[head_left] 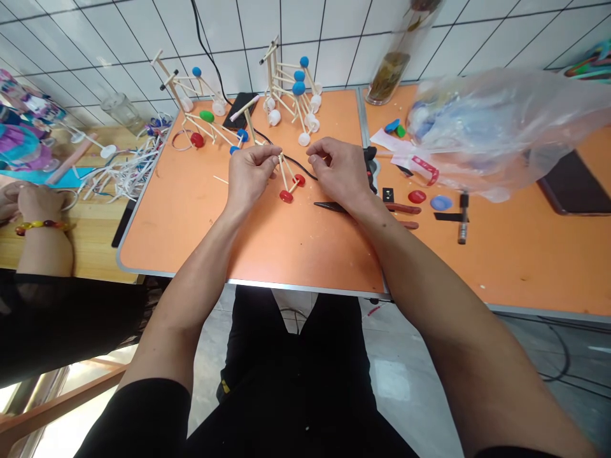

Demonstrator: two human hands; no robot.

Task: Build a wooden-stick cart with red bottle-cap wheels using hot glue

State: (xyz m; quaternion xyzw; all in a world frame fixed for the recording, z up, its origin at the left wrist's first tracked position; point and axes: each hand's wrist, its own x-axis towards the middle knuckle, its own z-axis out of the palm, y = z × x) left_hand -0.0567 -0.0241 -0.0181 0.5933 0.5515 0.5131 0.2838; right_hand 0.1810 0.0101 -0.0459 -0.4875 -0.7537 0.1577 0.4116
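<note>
Orange table's edge (248, 283) below; left hand (251, 175) pinches stick model (286, 178); right hand (338, 172) curls beside.

red caps (286, 196) on pale sticks (285, 175), orange table (191, 235), white black-lined tiles (334, 57)

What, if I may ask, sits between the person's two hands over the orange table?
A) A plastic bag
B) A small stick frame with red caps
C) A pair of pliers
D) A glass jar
B: the small stick frame with red caps stands between the left hand and the right hand, above the orange table.
</note>
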